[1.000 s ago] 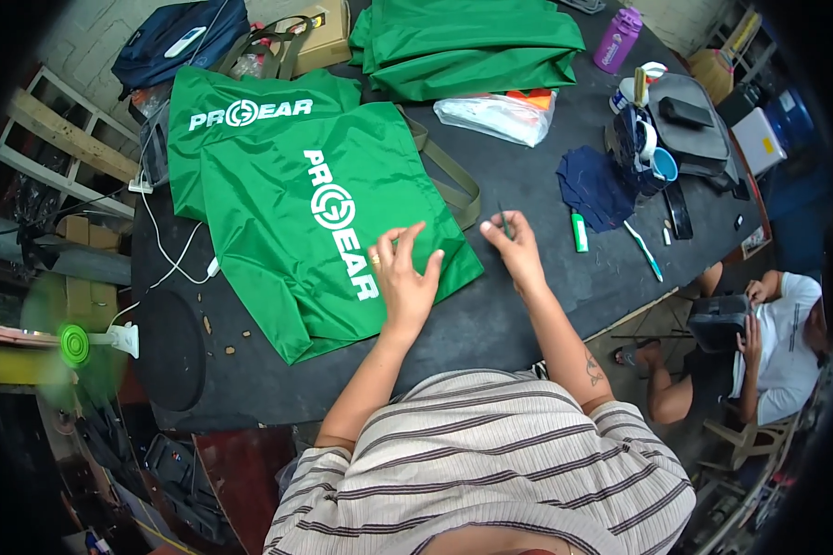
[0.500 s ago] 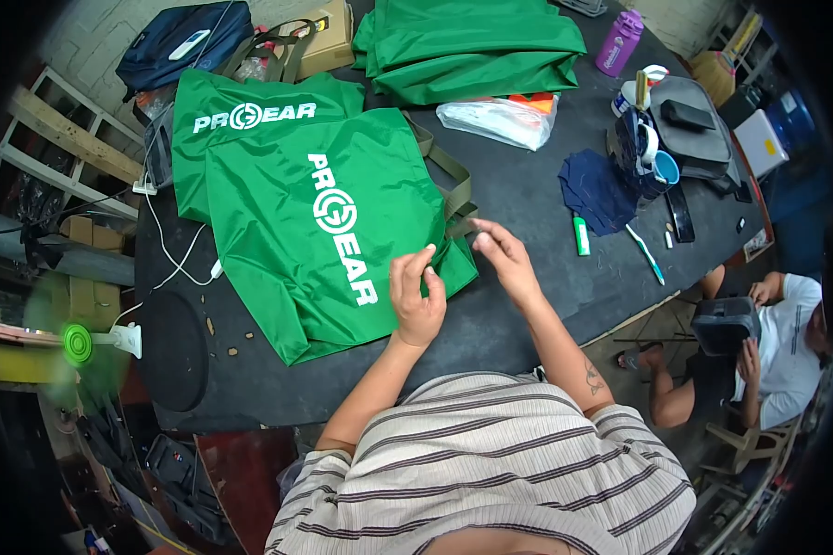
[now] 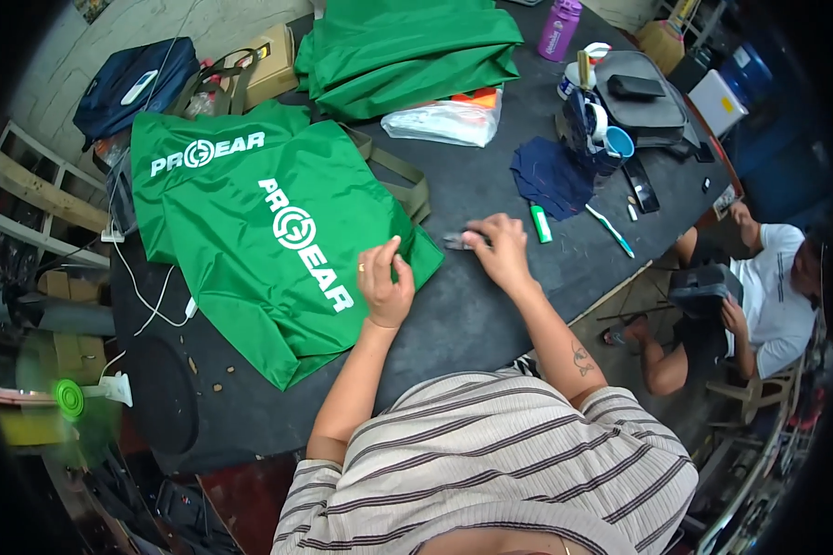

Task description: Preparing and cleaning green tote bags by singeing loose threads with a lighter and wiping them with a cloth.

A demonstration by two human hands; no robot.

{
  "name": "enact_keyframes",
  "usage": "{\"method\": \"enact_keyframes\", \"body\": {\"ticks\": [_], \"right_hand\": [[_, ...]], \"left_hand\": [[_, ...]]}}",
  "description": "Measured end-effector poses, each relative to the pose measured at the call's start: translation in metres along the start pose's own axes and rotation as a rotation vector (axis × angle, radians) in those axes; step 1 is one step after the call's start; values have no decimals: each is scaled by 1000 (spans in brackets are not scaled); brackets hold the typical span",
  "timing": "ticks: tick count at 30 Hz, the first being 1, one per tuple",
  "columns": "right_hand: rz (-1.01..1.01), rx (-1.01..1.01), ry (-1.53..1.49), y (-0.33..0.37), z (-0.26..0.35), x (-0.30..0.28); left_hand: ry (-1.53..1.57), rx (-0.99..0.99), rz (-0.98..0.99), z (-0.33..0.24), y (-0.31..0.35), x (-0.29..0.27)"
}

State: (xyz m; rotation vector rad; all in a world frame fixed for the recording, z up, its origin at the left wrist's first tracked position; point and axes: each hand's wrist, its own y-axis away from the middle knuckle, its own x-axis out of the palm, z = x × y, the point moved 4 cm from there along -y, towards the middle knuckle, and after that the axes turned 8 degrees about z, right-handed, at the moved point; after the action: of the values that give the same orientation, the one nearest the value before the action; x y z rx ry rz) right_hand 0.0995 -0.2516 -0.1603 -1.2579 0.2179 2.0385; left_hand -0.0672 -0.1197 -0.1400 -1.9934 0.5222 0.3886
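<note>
A green fabric bag (image 3: 329,199) with white printing lies flat on the dark table, its olive strap (image 3: 393,176) sticking out along the right side. At its lower right edge is my left hand (image 3: 385,285), loosely curled, with a gap between thumb and forefinger and nothing visible in it. My right hand (image 3: 502,250) is off the bag's right corner, over the table. Between its thumb and fingers it pinches a small grey metallic tool (image 3: 454,241), too blurred to name exactly. Another green bag (image 3: 204,148) lies partly under the first.
Folded green fabric (image 3: 407,55) and a clear plastic packet (image 3: 444,120) lie at the back. To the right are a navy cloth (image 3: 551,176), a green tube (image 3: 540,224), a toothbrush (image 3: 611,231) and a phone (image 3: 640,185). A seated person (image 3: 759,296) holds a dark bag beyond the table's right edge.
My right hand with the small tool has drawn away from the bag's edge to over the bare table. My left hand stays by the bag. The view has shifted somewhat.
</note>
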Motion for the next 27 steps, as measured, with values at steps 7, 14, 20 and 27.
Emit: {"method": "enact_keyframes", "body": {"ticks": [7,14,20,27], "right_hand": [[-112,381,349,1,-92,-39],[-197,34,-531,-18,-47,-16],[516,211,-811,-45,60,27],[245,103,-806,-55,90,19]], "left_hand": [[169,-59,85,-22,5,9],[165,-301,91,-28,6,-4],[172,-262,78,-36,8,-5],[1369,-998,-42,-30,18,15]]}}
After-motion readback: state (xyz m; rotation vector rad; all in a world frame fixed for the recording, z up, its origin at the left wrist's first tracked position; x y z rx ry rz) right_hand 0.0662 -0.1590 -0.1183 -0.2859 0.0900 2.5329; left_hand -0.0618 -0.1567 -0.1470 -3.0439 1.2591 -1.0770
